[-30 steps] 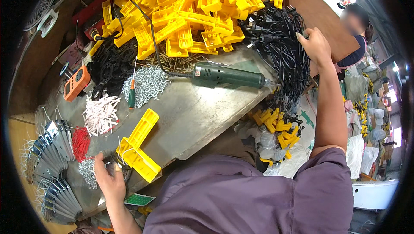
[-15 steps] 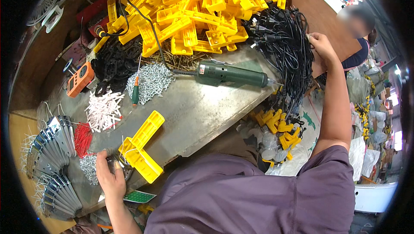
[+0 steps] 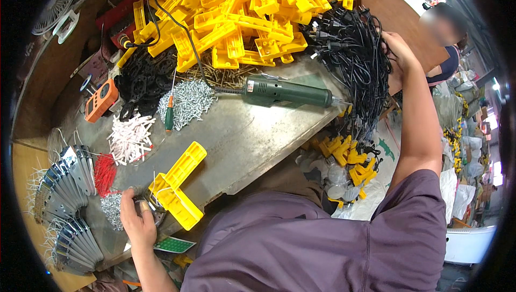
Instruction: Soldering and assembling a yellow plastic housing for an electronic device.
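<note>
The left hand rests at the near tabletop edge, its fingers curled around something small and dark, touching the yellow plastic part; what they grip is hard to make out. The right hand reaches far beyond the yellow plastic part, fingers closed in the bundle of black cords that spills over the tabletop's edge. Bare metal lies open between the yellow plastic part and the green electric screwdriver. The cords hide the right fingertips.

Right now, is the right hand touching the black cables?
Touching. The head view shows the right hand with its fingers buried in the bundle of black cables.
</note>
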A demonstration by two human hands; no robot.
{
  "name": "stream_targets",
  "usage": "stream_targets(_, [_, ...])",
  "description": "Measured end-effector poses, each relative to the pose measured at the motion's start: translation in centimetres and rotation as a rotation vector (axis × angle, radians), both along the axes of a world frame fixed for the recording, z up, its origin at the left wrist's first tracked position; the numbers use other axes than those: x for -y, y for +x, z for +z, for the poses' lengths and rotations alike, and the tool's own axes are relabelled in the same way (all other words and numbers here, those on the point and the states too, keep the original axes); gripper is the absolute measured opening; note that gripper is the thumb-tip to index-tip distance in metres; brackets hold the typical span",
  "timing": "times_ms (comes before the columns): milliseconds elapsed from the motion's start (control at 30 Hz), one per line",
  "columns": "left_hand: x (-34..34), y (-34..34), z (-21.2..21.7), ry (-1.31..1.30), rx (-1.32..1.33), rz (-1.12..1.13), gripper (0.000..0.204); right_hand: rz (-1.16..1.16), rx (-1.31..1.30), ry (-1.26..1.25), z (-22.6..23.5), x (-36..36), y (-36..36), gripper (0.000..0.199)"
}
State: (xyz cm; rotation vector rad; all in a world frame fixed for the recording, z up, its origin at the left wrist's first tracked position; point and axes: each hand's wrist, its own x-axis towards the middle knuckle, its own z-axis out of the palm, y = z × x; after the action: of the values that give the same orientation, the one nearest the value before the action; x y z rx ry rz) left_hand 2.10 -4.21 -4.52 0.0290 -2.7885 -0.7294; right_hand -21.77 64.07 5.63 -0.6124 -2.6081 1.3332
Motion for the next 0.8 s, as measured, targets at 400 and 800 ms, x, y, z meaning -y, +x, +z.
stream_targets(400, [0.0,-0.1,-0.3,-0.012,-0.031,0.009,0.037,-0.051,-0.643,-0.805,-3.0,-1.7,-1.9,0.018])
stream_targets(800, [0.5,0.1,-0.6,-0.058,0.006,0.017,0.041,-0.063,-0.815,-0.915,-0.8,-3.4,-1.6,0.025])
